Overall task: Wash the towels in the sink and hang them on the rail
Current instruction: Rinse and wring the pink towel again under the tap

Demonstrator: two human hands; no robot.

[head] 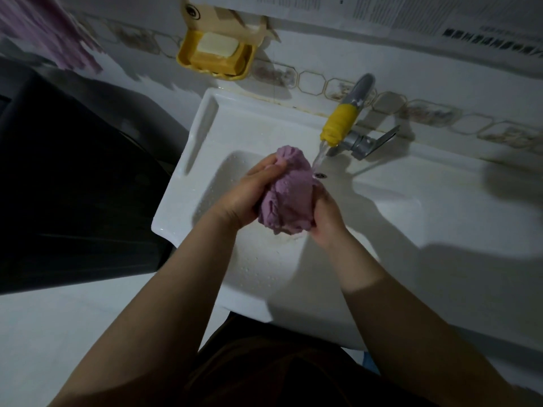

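A bunched-up purple towel is held over the basin of the white sink. My left hand grips its left side, fingers curled round the upper fold. My right hand grips its right side from below. Water runs from the tap, which has a yellow sleeve, and falls just right of the towel near the overflow hole. A second purple cloth hangs at the top left, blurred.
A yellow soap dish with a pale bar of soap is fixed to the tiled wall above the sink. The tap's metal lever points right. A dark bulky object stands left of the sink. White floor lies below.
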